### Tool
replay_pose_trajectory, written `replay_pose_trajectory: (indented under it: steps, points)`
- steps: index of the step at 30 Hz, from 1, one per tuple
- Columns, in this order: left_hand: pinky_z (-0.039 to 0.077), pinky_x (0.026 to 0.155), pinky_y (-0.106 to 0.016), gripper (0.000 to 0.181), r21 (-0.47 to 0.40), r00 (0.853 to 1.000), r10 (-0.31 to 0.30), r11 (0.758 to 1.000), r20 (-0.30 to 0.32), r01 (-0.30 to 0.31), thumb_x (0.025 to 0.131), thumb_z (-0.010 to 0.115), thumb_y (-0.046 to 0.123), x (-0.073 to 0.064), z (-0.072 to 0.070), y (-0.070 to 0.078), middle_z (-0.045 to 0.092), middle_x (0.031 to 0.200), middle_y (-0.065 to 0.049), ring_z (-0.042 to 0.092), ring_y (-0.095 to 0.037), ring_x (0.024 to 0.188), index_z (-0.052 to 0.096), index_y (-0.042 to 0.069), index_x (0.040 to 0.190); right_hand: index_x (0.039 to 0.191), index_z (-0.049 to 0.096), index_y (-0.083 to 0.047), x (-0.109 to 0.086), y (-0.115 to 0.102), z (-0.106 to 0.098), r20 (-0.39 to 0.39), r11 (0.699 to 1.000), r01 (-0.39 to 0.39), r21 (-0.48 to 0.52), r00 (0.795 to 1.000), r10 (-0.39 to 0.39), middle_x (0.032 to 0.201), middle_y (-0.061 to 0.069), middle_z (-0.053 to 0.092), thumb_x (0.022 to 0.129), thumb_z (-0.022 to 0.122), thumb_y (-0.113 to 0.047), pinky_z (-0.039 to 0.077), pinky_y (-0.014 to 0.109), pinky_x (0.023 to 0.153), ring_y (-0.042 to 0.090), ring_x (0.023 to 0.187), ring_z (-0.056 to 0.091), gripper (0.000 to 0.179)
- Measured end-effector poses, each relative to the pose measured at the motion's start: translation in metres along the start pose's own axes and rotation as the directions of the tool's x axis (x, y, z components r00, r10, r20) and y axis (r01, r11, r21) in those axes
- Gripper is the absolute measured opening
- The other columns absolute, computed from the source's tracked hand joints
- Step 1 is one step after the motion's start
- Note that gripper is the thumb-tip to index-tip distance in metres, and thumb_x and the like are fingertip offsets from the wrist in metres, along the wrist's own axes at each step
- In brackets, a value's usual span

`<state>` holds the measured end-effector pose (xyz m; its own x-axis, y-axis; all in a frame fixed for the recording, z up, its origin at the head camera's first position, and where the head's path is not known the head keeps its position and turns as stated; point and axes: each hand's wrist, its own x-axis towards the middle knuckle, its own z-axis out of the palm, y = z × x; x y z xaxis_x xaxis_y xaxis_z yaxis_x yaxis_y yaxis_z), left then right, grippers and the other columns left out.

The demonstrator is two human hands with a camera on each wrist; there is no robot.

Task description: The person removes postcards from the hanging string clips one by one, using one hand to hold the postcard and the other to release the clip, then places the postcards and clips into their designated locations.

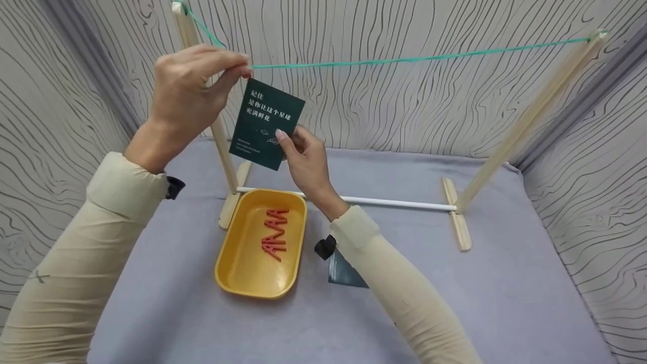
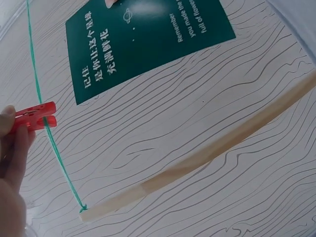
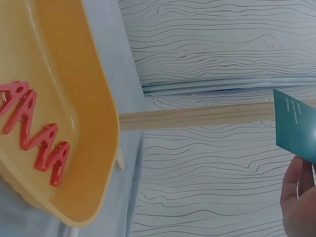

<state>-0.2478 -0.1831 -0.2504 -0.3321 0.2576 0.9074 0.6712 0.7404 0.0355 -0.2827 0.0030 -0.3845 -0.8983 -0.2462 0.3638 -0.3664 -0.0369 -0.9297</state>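
My left hand (image 1: 184, 91) is raised at the left part of the green string (image 1: 374, 62), pinching a red clothespin (image 2: 35, 117). In the left wrist view the clothespin's tips straddle the string. Just below, my right hand (image 1: 309, 162) holds a dark green card (image 1: 265, 124) by its lower right edge, thumb on the printed face. The card hangs tilted, its upper corner near the left fingertips; the left wrist view shows it apart from the clothespin. Several more red clothespins (image 1: 275, 230) lie in a row in the yellow tray (image 1: 222, 268).
Two wooden posts (image 1: 530, 124) on flat wooden feet (image 1: 460, 230) carry the string, and a white rod (image 1: 399, 203) joins them low down. Another dark card (image 1: 346, 273) lies on the grey cloth (image 1: 505, 303), partly under my right forearm. A wood-grain-patterned wall (image 1: 404, 111) stands behind.
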Motion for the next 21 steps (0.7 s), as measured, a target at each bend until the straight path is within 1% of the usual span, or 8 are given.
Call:
replay_pose_trajectory:
  steps: [6,12,14,17,21]
  points:
    - [0.065,0.083,-0.046,0.014,-0.002,0.995,0.048,0.999,-0.091,-0.048,0.097,0.075,0.012,-0.003,0.000,0.004,0.082,0.098,-0.018,0.078,-0.038,0.089,0.081,-0.001,0.100,0.128,0.069,-0.009,-0.008,0.006,-0.005,-0.019,1.000,0.001,-0.006,1.000,-0.001,0.121,0.006,0.079,0.108,0.061,-0.028,0.064,0.029,0.092,0.017,0.096,0.076,0.029]
    - [0.066,0.083,-0.047,0.009,-0.019,0.980,0.107,0.994,-0.165,-0.111,0.093,0.078,0.004,-0.009,0.001,0.011,0.081,0.097,-0.021,0.078,-0.041,0.087,0.081,-0.003,0.096,0.127,0.070,-0.007,-0.015,0.012,-0.013,-0.046,1.000,-0.006,-0.016,0.999,0.005,0.118,0.008,0.080,0.107,0.062,-0.026,0.064,0.030,0.090,0.018,0.095,0.077,0.028]
    - [0.066,0.084,-0.046,0.008,-0.018,0.976,0.128,0.991,-0.175,-0.133,0.092,0.078,0.003,-0.012,0.001,0.012,0.081,0.097,-0.021,0.078,-0.041,0.087,0.081,-0.003,0.096,0.127,0.069,-0.007,-0.017,0.014,-0.016,-0.054,1.000,-0.011,-0.016,0.998,0.010,0.118,0.008,0.080,0.107,0.062,-0.025,0.064,0.031,0.091,0.018,0.096,0.077,0.028]
    - [0.066,0.084,-0.046,0.008,0.003,0.974,0.151,0.988,-0.169,-0.152,0.092,0.077,0.002,-0.016,0.000,0.013,0.081,0.097,-0.021,0.078,-0.041,0.087,0.081,-0.003,0.097,0.126,0.070,-0.007,-0.020,0.017,-0.019,-0.064,1.000,-0.020,-0.016,0.998,0.019,0.117,0.009,0.080,0.107,0.062,-0.025,0.064,0.031,0.090,0.018,0.097,0.078,0.027]
    - [0.065,0.083,-0.046,0.009,0.013,0.979,0.148,0.989,-0.144,-0.147,0.092,0.078,0.003,-0.018,0.001,0.015,0.081,0.098,-0.021,0.078,-0.040,0.088,0.081,-0.003,0.098,0.125,0.070,-0.006,-0.023,0.018,-0.023,-0.074,0.999,-0.039,-0.009,0.997,0.039,0.115,0.010,0.081,0.107,0.062,-0.024,0.064,0.031,0.090,0.018,0.097,0.078,0.027]
